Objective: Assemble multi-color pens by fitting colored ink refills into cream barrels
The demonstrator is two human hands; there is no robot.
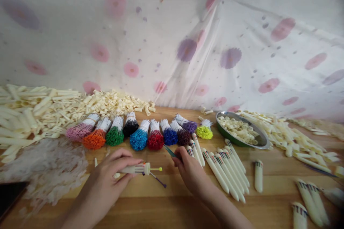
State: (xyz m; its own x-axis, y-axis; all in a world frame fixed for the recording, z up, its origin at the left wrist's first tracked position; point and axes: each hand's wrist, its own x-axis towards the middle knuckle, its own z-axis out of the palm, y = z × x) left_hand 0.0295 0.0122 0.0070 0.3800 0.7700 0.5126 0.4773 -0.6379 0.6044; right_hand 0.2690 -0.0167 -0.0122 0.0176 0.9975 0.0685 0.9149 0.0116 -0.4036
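Observation:
My left hand point(113, 177) is closed around a cream multicolour pen barrel point(137, 169), which lies sideways with its slotted end to the right. From that end stick out a yellow-tipped refill point(156, 169) and a purple-tipped refill point(158, 180). My right hand point(189, 168) pinches slim teal tweezers point(170, 151), their tip pointing up-left beside the bundle of red-tipped refills point(155, 137). Around it stand the blue point(168, 134), light blue point(139, 137) and dark maroon point(183, 136) refill bundles. Just right of my right hand lie several pens with coloured sliders point(225, 171).
Loose cream pen parts point(107, 103) are heaped at the back left, near crumpled clear plastic point(53, 168). A green metal-rimmed bowl point(264, 141) holds small cream parts. More barrels point(285, 136) lie to the right. A flower-patterned plastic sheet point(161, 43) hangs behind.

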